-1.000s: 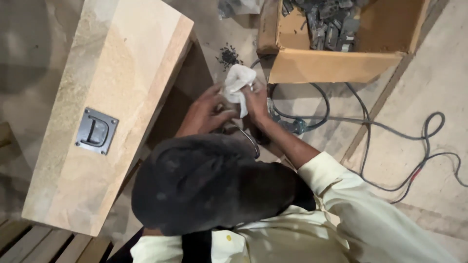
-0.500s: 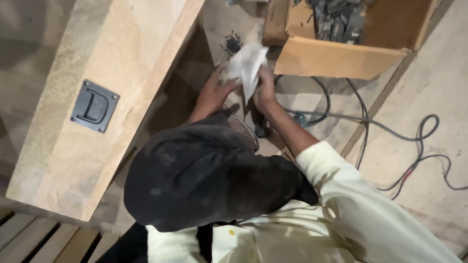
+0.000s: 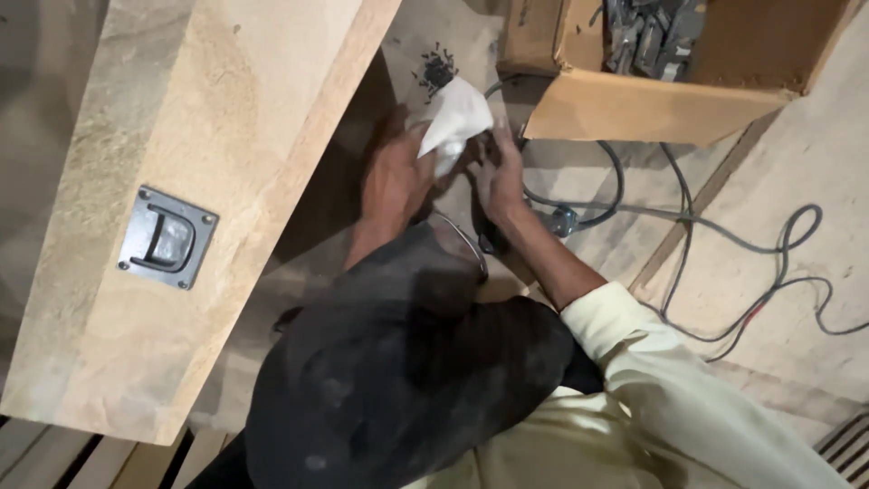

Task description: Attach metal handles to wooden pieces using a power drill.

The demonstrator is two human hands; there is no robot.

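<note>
Two hands meet over a crumpled white paper [image 3: 455, 122] in the upper middle of the view, above a dusty floor [image 3: 769, 263]. The left hand [image 3: 396, 178] grips the paper's lower edge from the left, fingers curled onto it. The right hand [image 3: 500, 169] lies just beside the paper on its right, with fingertips at its edge; whether it pinches the sheet or only touches it cannot be told. A cream sleeve [image 3: 661, 380] covers the right arm up to mid-forearm.

Just above the paper lies a small heap of dark screws [image 3: 437, 67] on a brown sheet. To the right stands an open cardboard box [image 3: 634, 107] holding grey metal parts [image 3: 647, 36]. Grey cables [image 3: 724, 235] loop across the floor below the box, one running close under the right wrist.

On the left a long pale wooden panel [image 3: 181, 118] slants across the view, with a dark metal recessed handle [image 3: 167, 237] set into it. A dark cap [image 3: 398, 380] fills the lower middle.
</note>
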